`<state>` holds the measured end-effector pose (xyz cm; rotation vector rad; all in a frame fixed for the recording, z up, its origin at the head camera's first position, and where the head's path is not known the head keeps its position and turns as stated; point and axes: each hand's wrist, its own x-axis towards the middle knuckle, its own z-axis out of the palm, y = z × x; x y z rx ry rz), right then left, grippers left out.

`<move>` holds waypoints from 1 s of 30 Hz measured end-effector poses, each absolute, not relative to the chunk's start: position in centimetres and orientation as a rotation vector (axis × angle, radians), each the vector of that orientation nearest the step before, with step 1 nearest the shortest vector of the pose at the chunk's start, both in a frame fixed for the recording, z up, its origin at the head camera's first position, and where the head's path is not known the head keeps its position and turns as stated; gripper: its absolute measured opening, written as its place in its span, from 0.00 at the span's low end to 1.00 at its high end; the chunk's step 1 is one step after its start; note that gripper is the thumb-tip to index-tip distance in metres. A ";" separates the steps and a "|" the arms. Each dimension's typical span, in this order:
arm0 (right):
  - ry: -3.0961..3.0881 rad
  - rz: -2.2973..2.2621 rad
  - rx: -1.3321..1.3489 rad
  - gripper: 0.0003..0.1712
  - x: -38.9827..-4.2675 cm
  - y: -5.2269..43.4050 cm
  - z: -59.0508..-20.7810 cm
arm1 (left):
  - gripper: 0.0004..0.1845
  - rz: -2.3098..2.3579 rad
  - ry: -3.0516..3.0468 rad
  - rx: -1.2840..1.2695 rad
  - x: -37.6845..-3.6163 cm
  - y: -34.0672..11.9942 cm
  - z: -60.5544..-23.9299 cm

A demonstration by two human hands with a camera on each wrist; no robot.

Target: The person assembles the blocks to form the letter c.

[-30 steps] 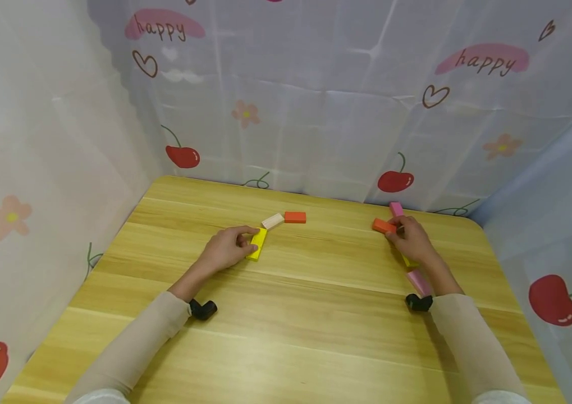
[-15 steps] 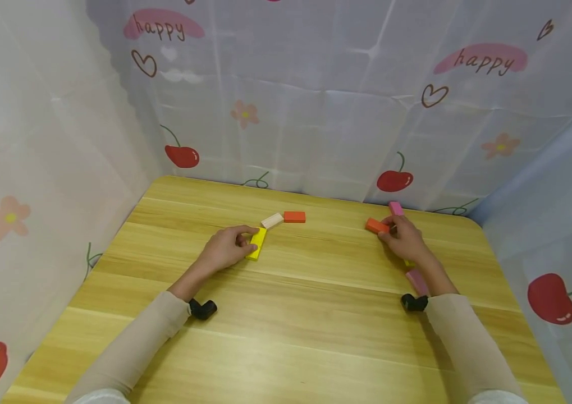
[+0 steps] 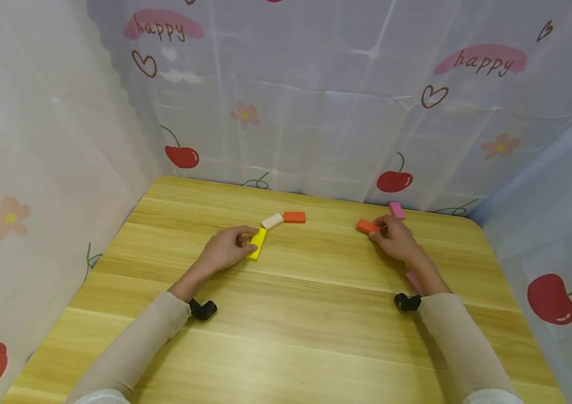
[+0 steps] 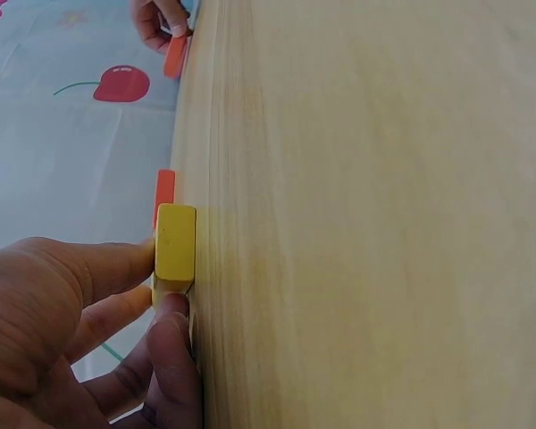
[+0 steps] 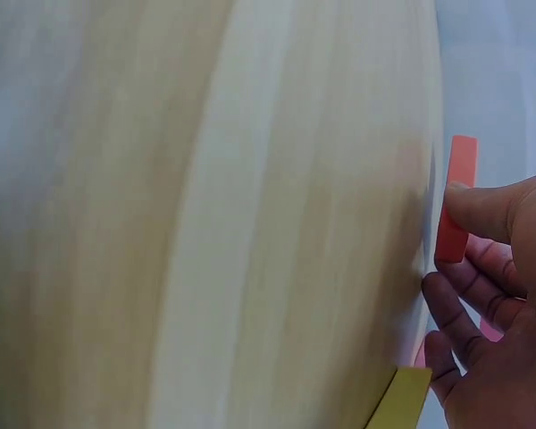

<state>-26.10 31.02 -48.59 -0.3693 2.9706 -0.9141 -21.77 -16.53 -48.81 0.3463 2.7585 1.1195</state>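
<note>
My left hand (image 3: 244, 239) rests on the wooden table (image 3: 306, 320) and pinches a yellow block (image 3: 257, 243) between thumb and fingers; the left wrist view shows the same yellow block (image 4: 175, 243) end-on against the fingertips (image 4: 168, 313). My right hand (image 3: 379, 230) grips an orange block (image 3: 367, 226) at the table's far right. In the right wrist view that orange block (image 5: 455, 198) sits between thumb and fingers. A second yellow block (image 5: 398, 399) lies under that hand.
A beige block (image 3: 272, 220) and another orange block (image 3: 294, 216) lie just beyond the left hand. One pink block (image 3: 397, 210) lies near the back wall, another (image 3: 413, 279) beside my right forearm. Patterned cloth walls close in three sides.
My right hand has moved left with the orange block, away from the far pink block. The left hand and its yellow block have stayed put.
</note>
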 end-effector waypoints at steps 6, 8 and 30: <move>2.970 -0.918 -0.430 0.21 -26.3 29.6 -48.6 | 0.25 1.121 2.765 0.332 -21.8 -16.6 -48.7; 2.972 -0.927 -0.451 0.21 -26.4 29.2 -48.6 | 0.25 1.126 2.767 0.331 -21.7 -16.6 -48.7; 2.935 -0.971 -0.502 0.21 -27.0 25.5 -48.8 | 0.25 1.128 2.763 0.327 -21.7 -16.5 -48.9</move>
